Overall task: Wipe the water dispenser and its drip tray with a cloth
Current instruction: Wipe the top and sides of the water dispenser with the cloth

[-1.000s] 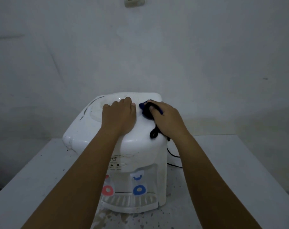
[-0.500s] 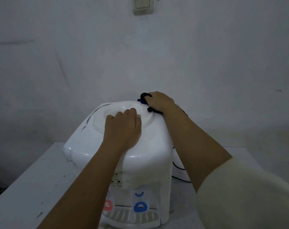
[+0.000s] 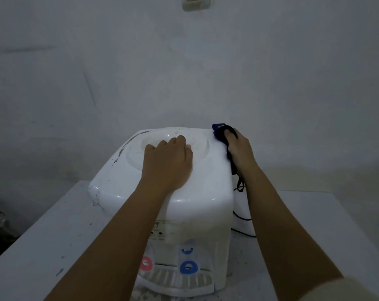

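Left hand (image 3: 168, 161) is flat, palm down w/ fingers pretty much straight, pressing on the top of the white plastic tabletop water dispenser (image 3: 162, 187), fingertips reaching into the round bottle recess. Right hand (image 3: 238, 148) has its fingers curled over a dark blue soft cloth (image 3: 220, 130), bunched up against the back right corner/edge of the dispenser top; a bit of cloth hangs down under the wrist.

Dispenser sits on a scuffed white table (image 3: 43, 235), close to the wall. Slotted white drip tray (image 3: 179, 281) is at the bottom front, under the red tap lever (image 3: 146, 264) and blue tap lever (image 3: 188, 267). Thin black power cord (image 3: 241, 218) runs off the right side.

Handling-wise, imo: no bottle on top, so the unit is prob light and will slide or tip if you scrub hard, hence bracing w/ the flat hand makes sense. Shell looks smooth, glossy, rigid, so slippery when damp; hold it from the top or wrap the sides, not by the levers, those look flimsy. Cloth is floppy, so keep it wadded or it'll drag. Tray looks like thin plastic, may be a removable piece, can't tell. Go gentle on the slots. Tray looks not wiped yet, specks around it.
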